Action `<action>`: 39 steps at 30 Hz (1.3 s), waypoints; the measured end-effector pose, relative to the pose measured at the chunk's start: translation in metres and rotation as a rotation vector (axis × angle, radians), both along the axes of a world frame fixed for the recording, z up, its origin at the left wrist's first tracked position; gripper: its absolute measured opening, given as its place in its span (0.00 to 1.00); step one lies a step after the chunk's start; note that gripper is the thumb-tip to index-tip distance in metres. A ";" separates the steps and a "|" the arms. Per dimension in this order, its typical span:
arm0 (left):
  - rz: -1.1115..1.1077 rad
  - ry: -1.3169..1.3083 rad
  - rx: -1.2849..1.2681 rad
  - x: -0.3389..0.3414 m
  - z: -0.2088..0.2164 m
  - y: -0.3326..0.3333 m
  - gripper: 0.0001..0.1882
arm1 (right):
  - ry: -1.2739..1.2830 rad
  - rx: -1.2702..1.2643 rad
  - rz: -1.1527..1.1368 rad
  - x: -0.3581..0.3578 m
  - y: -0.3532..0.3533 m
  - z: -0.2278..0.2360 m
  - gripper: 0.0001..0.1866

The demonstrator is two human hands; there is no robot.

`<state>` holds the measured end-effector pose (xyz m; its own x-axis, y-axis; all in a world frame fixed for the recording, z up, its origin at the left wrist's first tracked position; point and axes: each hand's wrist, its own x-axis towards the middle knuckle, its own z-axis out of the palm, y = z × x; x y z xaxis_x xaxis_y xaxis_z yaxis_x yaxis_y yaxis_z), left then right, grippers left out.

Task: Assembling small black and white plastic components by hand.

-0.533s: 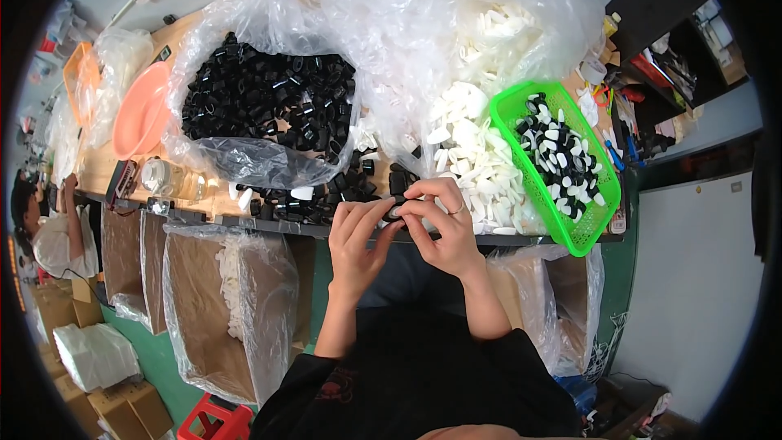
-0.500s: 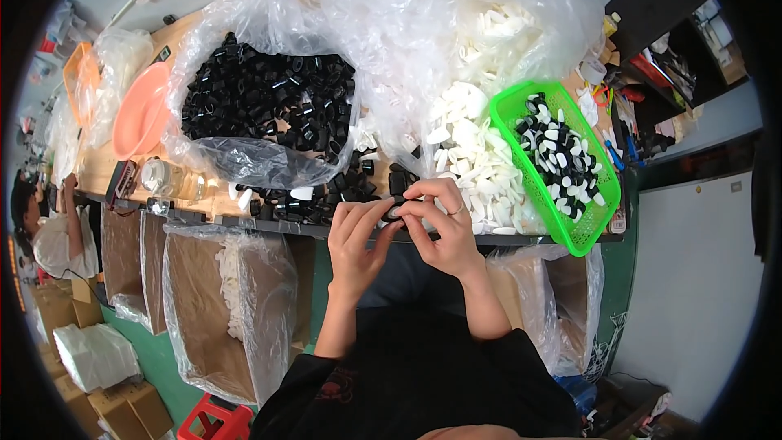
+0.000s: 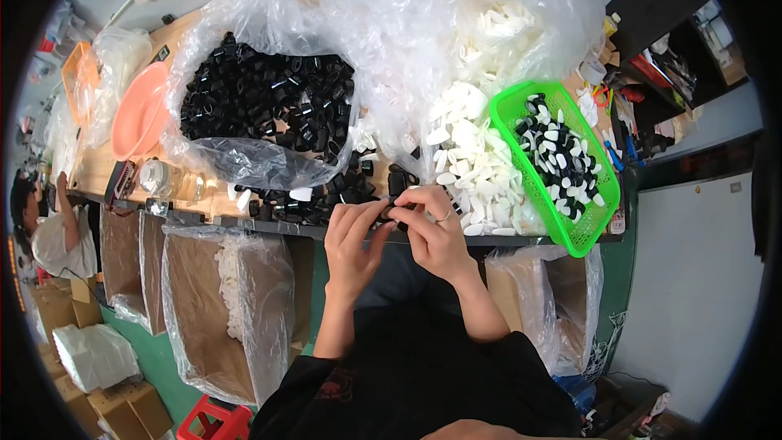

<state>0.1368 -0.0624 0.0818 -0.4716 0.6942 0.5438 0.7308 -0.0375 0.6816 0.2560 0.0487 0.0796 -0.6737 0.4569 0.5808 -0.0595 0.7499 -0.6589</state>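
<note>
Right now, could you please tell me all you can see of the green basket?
The green basket is shallow and oblong, seemingly plastic, with small holes through it. It sits aslant on the table, at right, its near end jutting past the front edge. Mixed black and white pieces lie inside, leaving the near end bare. A white heap lies along its left side; the right hand does not touch it.

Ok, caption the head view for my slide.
Left hand and right hand hold a small dark part near loose white pieces.
</note>
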 end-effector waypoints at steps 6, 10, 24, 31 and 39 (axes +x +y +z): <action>0.142 -0.289 -0.084 -0.006 -0.009 -0.013 0.16 | 0.043 -0.519 0.008 -0.011 0.031 -0.028 0.09; 0.138 -0.348 -0.102 -0.009 -0.008 -0.019 0.13 | -0.043 -0.536 -0.238 -0.039 0.085 -0.061 0.07; 0.055 -0.544 -0.039 -0.012 -0.015 -0.020 0.12 | -0.357 0.095 -0.339 -0.068 0.100 -0.085 0.05; -0.035 -0.898 0.088 -0.005 -0.014 -0.011 0.14 | -0.096 -0.350 -0.255 -0.052 0.094 -0.070 0.04; -0.066 -0.950 0.090 -0.002 -0.020 0.002 0.14 | -0.012 -0.307 -0.232 -0.030 0.073 -0.040 0.04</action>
